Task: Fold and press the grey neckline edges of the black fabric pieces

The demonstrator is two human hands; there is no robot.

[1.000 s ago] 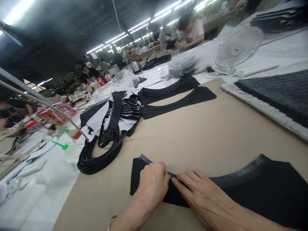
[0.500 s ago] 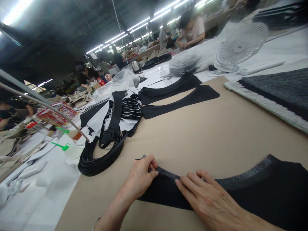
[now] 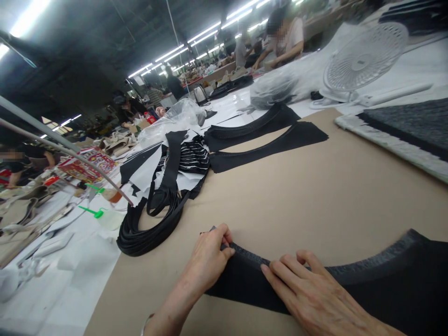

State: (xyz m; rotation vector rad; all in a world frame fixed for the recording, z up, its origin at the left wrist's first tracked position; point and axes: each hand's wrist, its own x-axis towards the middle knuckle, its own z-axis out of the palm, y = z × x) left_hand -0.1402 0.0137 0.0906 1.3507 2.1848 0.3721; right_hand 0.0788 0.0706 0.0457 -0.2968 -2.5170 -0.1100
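A curved black fabric piece [image 3: 378,280] lies on the brown sheet, with a grey speckled strip [image 3: 367,263] along its inner edge. Near the fabric's left end, my left hand [image 3: 210,254] pinches that edge between thumb and fingers. My right hand [image 3: 304,284] rests on the same piece with its fingers stretched out, their tips touching the edge by the strip. Part of the fabric is hidden beneath both hands. Farther off lie two similar curved black pieces [image 3: 269,144], apart from my hands.
Coiled black strips [image 3: 150,238] and striped fabric [image 3: 194,156] lie to the left. At right are a white fan [image 3: 364,60] and a stack of grey fabric [image 3: 413,123]. Bottles with green spouts [image 3: 100,213] stand beyond a slanting metal pole [image 3: 70,149]. People work farther back.
The whole view has shifted slightly, so things appear a little farther right. Both hands keep about the same places on the black fabric.
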